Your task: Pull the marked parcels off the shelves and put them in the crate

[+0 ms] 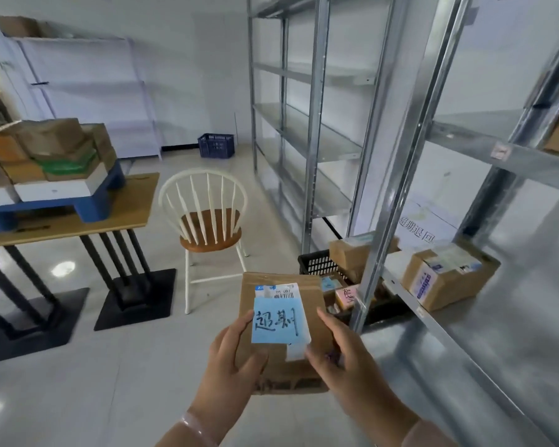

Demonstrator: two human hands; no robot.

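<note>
Head view: the left hand's (231, 359) thumb (255, 361) presses flat on the lower front of a brown parcel (307, 298), while a fingertip (244, 317) touches the left edge of the blue note (276, 321) stuck to it; the rest of that hand's fingers curl behind the parcel, out of sight; the right hand (342, 362) grips the opposite edge, thumb on the white label (284, 290) and forefinger lying along the parcel's right side; so both hands clasp the parcel, held in the air with its face tilted toward the camera; the note bears handwritten dark characters; at 1 o'clock from the parcel a black crate (313, 262) sits on the floor, holding small parcels, one with a pink note (347, 296); at 3 o'clock runs a metal shelf (530, 317) with a taped cardboard box (449, 279) on it; at 11 o'clock stands a white chair (207, 227); at 10 o'clock a wooden table (123, 211) carries stacked boxes.
</note>
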